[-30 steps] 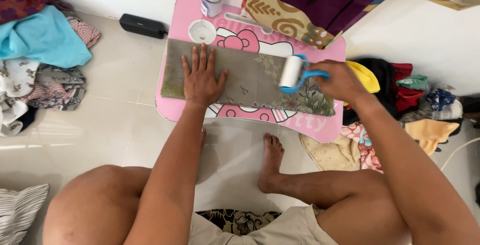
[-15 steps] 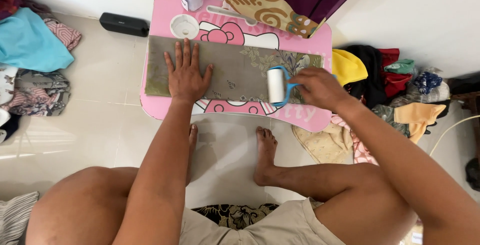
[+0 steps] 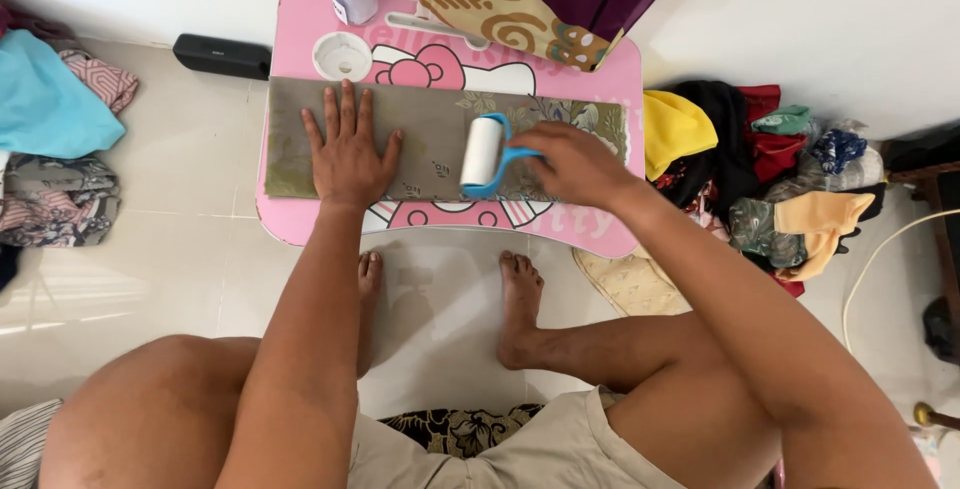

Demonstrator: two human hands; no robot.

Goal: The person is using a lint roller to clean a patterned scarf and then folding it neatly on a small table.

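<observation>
on the pink desk (image 3: 300, 229), a soft, limp grey cloth strip (image 3: 420, 124) lies flat. left hand (image 3: 347, 149), at 9 o'clock, presses it open-palmed; right hand (image 3: 570, 161) at 3 o'clock grips the light lint roller (image 3: 480, 152) by its blue handle.

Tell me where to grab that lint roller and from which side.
Grip the lint roller by its blue handle, coming from the right, probably as the right hand does now. The white drum lies across the olive cloth with the handle curving out to the right, so that end is free, while the left hand presses the cloth flat on the drum's other side.
</observation>
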